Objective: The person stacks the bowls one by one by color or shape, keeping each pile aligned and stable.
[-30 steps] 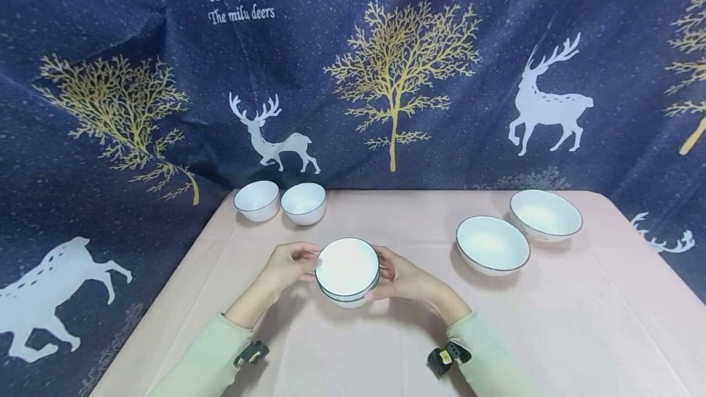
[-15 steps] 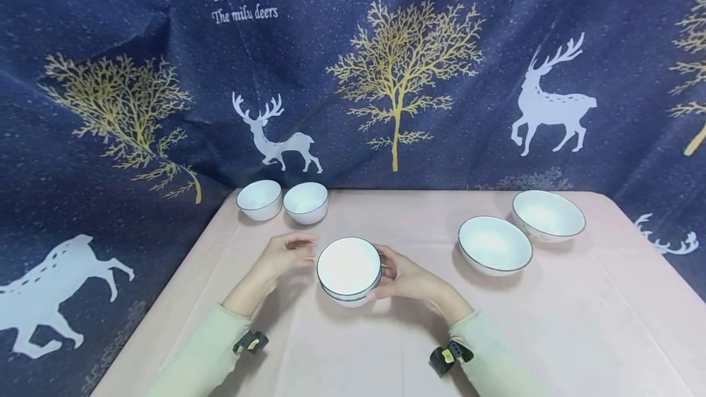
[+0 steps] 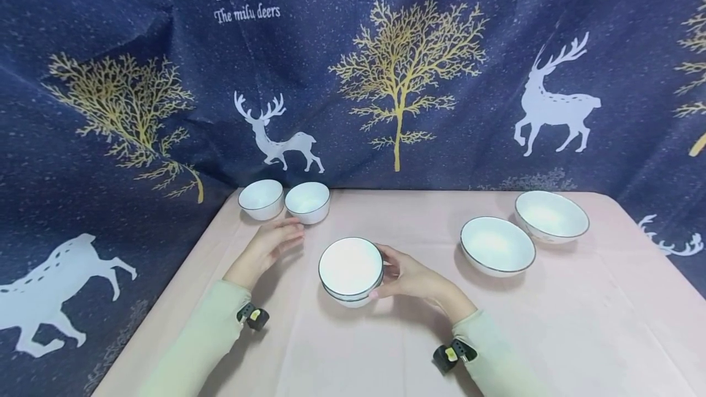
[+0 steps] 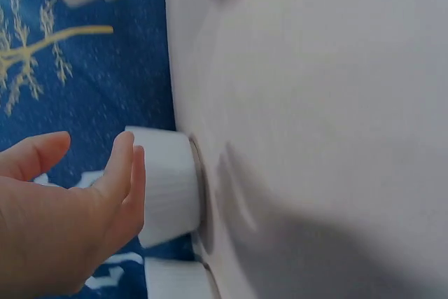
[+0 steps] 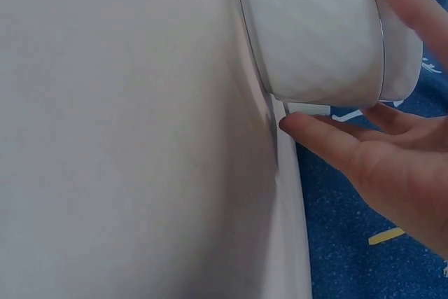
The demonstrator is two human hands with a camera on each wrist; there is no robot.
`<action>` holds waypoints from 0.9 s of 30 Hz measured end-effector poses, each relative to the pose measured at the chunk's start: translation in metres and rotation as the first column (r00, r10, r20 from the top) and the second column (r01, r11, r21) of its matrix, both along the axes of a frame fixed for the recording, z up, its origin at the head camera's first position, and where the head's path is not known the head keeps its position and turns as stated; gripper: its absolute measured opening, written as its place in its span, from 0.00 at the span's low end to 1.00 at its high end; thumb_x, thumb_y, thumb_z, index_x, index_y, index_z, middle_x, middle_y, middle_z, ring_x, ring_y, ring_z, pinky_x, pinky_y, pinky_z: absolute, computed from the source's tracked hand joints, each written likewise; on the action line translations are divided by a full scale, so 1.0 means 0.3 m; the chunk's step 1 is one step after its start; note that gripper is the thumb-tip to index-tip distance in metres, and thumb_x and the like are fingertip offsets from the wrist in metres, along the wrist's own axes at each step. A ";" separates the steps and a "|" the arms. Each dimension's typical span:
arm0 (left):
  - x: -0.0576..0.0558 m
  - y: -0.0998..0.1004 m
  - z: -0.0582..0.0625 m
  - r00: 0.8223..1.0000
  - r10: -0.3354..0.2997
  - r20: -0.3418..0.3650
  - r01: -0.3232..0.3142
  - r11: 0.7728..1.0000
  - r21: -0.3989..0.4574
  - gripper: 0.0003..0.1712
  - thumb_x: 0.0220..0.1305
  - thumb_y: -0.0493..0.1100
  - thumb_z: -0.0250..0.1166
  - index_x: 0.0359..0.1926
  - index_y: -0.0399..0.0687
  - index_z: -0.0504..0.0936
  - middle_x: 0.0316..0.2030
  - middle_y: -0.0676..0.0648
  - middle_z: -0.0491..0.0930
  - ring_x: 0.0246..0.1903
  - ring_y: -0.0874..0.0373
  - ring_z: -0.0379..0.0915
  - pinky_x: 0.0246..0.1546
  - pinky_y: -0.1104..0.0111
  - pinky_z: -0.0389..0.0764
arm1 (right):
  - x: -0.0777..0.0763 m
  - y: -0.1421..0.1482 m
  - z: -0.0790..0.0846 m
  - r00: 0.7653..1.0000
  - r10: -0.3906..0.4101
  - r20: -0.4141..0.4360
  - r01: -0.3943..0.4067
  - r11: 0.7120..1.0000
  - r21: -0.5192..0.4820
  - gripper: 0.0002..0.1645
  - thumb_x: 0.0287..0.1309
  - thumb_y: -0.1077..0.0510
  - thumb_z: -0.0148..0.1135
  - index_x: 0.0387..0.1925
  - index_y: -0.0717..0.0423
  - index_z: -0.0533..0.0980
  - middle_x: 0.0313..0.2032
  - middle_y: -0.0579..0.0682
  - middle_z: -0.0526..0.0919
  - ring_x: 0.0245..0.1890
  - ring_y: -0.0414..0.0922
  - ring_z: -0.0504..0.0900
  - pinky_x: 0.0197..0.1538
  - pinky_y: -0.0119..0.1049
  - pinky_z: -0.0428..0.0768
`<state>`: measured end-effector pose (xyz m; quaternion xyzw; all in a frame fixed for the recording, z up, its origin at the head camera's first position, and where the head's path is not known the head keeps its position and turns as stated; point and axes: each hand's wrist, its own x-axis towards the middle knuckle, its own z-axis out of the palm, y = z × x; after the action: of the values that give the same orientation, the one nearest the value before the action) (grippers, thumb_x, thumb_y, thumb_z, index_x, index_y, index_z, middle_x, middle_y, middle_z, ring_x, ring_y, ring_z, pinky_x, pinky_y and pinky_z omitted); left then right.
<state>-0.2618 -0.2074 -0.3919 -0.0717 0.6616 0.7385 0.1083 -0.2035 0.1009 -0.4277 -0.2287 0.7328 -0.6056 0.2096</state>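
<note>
Two small white bowls [image 3: 350,267] with dark rims stand stacked one in the other at the middle of the table. My right hand [image 3: 413,277] holds the stack from its right side, thumb at the near side and fingers round the far side. In the right wrist view, the lower bowl's faceted wall [image 5: 315,33] shows between thumb and fingers. My left hand [image 3: 270,244] is off the stack, its fingers loosely bent and holding nothing. Its fingertips are close to a small white bowl [image 3: 307,204] at the back left, overlapping it in the left wrist view.
A further small white bowl [image 3: 261,200] stands left of that one. Two larger white bowls [image 3: 497,247] stand at the right, one behind the other. A dark blue cloth [image 3: 353,139] with deer and trees hangs behind the pink-covered table [image 3: 342,354].
My left hand has let go of the stacked bowls and moved back and left toward the small bowls. The right hand stays on the stack.
</note>
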 end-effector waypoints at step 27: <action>-0.193 -0.002 -0.036 0.906 0.371 0.205 -0.412 0.883 0.223 0.32 0.71 0.40 0.54 0.71 0.39 0.56 0.70 0.39 0.53 0.64 0.51 0.58 0.65 0.65 0.71 | 0.007 -0.019 0.020 1.000 -0.006 -0.006 0.005 0.992 -0.127 0.61 0.44 0.64 0.75 0.74 0.57 0.49 0.72 0.57 0.54 0.72 0.56 0.53 0.74 0.49 0.55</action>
<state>-0.3196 -0.2080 -0.4027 -0.2471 0.5197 0.8177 0.0166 -0.2014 0.0953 -0.4218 -0.2414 0.6940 -0.6509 0.1907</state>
